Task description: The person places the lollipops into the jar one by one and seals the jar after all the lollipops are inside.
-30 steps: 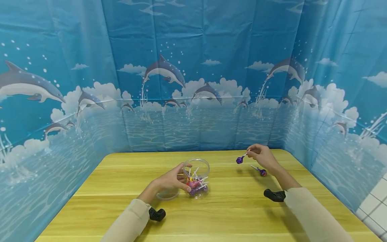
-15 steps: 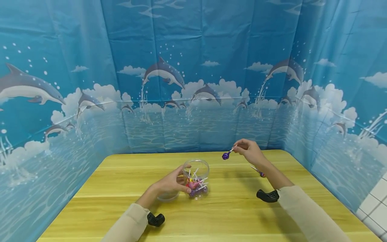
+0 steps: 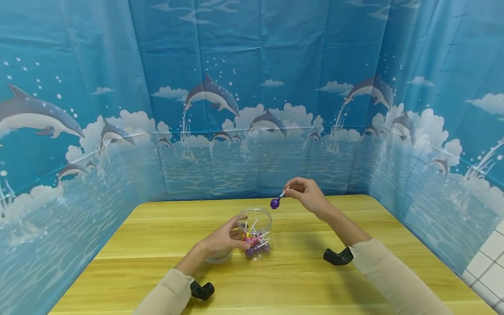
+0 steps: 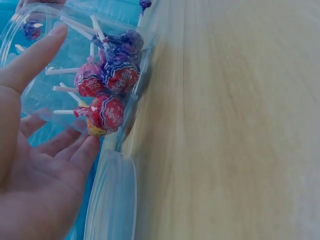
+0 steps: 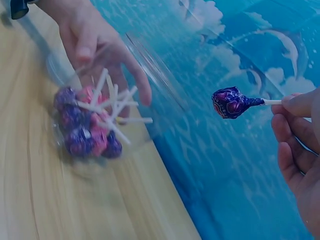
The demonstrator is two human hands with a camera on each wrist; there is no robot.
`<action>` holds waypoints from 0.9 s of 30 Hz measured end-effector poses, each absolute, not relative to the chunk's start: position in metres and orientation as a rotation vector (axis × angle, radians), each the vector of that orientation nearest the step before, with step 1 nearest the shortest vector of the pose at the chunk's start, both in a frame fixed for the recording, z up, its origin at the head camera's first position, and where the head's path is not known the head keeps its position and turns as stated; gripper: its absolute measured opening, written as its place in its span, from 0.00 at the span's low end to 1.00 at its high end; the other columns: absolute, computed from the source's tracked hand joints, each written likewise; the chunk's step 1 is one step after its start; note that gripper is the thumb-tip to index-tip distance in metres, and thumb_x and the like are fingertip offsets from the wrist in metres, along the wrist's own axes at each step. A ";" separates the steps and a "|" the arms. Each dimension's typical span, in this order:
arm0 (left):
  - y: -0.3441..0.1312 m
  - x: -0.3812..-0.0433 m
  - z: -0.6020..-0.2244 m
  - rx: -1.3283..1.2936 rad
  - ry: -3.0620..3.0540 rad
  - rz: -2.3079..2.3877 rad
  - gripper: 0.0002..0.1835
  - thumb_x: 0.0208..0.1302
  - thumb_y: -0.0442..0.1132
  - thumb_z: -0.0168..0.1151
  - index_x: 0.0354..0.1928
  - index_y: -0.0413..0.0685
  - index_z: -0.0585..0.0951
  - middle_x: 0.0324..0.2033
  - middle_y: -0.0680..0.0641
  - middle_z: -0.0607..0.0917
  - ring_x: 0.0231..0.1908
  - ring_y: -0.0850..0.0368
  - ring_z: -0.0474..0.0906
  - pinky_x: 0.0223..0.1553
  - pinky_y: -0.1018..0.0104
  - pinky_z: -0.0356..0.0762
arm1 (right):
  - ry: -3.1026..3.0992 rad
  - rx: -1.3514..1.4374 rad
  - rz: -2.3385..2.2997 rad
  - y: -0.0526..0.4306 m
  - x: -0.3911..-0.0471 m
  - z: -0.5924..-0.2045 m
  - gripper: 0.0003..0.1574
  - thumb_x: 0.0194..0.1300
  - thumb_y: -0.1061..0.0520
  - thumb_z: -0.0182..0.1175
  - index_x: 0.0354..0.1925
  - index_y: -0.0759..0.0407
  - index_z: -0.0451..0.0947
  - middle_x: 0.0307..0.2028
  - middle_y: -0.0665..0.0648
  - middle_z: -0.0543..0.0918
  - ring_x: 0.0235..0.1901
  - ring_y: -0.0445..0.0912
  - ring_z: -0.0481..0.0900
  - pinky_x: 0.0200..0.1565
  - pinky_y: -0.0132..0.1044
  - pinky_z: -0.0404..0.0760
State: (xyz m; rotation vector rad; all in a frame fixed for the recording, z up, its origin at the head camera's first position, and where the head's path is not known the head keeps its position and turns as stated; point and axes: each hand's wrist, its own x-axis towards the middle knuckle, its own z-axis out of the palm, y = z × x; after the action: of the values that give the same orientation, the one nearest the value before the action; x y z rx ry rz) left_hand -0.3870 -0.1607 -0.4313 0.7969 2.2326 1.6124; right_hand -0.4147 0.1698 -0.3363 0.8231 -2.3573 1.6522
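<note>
A clear round jar [image 3: 255, 221] stands uncovered on the table, with several wrapped lollipops [image 4: 105, 117] low inside it, sticks pointing various ways. My left hand [image 3: 224, 239] holds the jar from its left side, thumb in front and fingers behind. Between thumb and fingertips, my right hand [image 3: 309, 197] pinches a purple lollipop [image 5: 231, 103] by its white stick. The candy end hangs down, just above and right of the jar's rim. Another purple lollipop [image 4: 145, 5] lies on the table at the top of the left wrist view; in the head view the right forearm hides it.
A clear round lid [image 3: 219, 257] lies on the table just left of the jar, partly under the left hand. The yellow wooden table [image 3: 299, 280] ends at a blue dolphin-print curtain [image 3: 252, 166] at the back and sides.
My right hand has moved left with the purple lollipop, from the table's right side to near the jar's rim. The left hand and jar have stayed put.
</note>
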 end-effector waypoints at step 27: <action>-0.160 -0.387 -0.436 0.801 2.189 1.672 0.46 0.66 0.40 0.74 0.79 0.48 0.59 0.74 0.33 0.63 0.71 0.36 0.65 0.70 0.43 0.63 | -2.534 1.179 1.178 0.111 -0.421 -0.360 0.05 0.75 0.60 0.63 0.45 0.58 0.85 0.38 0.50 0.87 0.42 0.56 0.85 0.42 0.42 0.83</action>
State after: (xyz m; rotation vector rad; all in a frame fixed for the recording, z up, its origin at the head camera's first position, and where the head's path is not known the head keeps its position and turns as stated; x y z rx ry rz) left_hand -0.3872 -0.1602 -0.4356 0.8012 2.1889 1.6722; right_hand -0.4214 0.1110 -0.3599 1.1786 -2.5341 1.1784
